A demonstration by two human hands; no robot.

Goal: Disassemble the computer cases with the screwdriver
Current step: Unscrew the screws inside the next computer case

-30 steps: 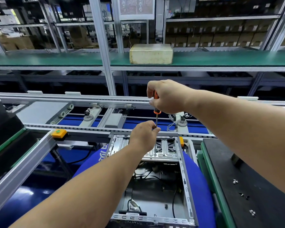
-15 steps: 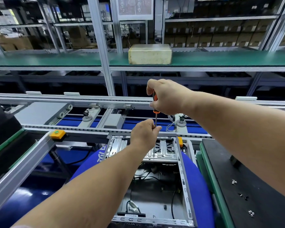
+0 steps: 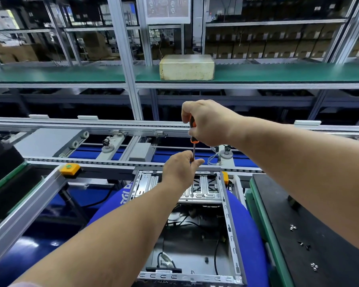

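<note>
Little has shifted over the last second: both hands sit where they were, the tool upright between them, and the view has only drifted slightly. The right hand [image 3: 210, 122] is curled around the orange-and-black handle of the screwdriver [image 3: 193, 151], gripping it from above. Below it, the left hand [image 3: 179, 169] pinches the thin metal shaft between thumb and fingertips, steadying it. The shaft runs straight down to the ribbed metal drive cage at the far end of the open computer case [image 3: 229, 222], where its tip meets the sheet metal; the screw itself is too small to make out.

The case lies open side up on a blue cushion [image 3: 246, 230], black cables trailing across its floor. To the right, a black mat [image 3: 330, 235] with a green edge carries several loose screws [image 3: 314, 266], well apart from the case. Beyond the hands run aluminium conveyor rails [image 3: 91, 123], a yellow button box [image 3: 69, 168] on the left, and a pale box [image 3: 187, 67] on the green shelf above.
</note>
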